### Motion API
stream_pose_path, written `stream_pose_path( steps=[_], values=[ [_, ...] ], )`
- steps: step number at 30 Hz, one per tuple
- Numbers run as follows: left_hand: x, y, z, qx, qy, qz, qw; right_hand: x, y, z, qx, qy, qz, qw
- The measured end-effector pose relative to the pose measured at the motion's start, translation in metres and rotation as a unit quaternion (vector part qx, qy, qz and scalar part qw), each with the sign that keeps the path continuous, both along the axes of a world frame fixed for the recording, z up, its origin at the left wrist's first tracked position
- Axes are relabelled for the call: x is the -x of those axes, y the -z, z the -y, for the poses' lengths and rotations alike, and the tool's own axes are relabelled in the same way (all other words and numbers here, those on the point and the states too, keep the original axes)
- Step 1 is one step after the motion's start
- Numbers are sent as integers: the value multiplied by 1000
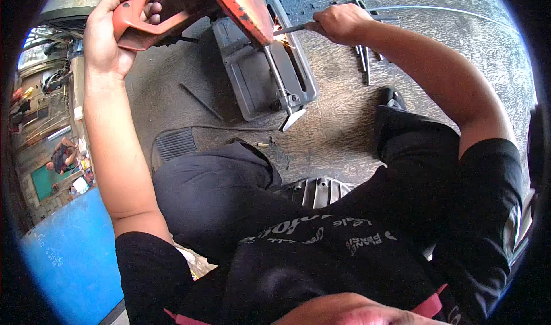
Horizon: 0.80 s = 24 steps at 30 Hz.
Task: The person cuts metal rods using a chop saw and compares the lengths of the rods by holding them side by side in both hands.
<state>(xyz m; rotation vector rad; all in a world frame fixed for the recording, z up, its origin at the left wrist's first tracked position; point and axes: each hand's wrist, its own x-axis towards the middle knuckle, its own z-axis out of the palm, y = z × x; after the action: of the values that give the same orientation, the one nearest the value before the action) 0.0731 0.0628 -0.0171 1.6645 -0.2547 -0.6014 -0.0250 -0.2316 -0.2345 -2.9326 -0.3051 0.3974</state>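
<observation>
My left hand (106, 47) is wrapped round the orange handle (133, 21) of a cut-off saw at the upper left. The saw's worn orange guard (244, 9) slants down over its dark base (244, 87). Sparks (281, 37) fly beside the guard's lower end. From the right, my right hand (341, 24) grips a thin metal bar (298, 28), whose far end meets the sparks. A clamp screw (276, 72) with an angled crank handle runs along the base towards me. The guard hides the cutting disc.
Several cut metal bars (365, 58) lie on the floor beyond my right hand, near a long thin rod (425, 7). Another loose bar (201, 101) and a ribbed pedal-like plate (176, 144) lie left of the base. A blue panel (74, 256) stands at left; another person (63, 156) sits farther off.
</observation>
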Motion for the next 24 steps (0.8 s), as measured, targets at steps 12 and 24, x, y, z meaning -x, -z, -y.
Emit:
stream_pose_path(
  steps=[12,24],
  values=[
    [-1,1,0,-4,-15,10,1000,2,1,0,-7,-12,43,999],
    [5,-1,4,-20,-35,22,999,2,-4,-2,14,0,9,1000]
  ],
)
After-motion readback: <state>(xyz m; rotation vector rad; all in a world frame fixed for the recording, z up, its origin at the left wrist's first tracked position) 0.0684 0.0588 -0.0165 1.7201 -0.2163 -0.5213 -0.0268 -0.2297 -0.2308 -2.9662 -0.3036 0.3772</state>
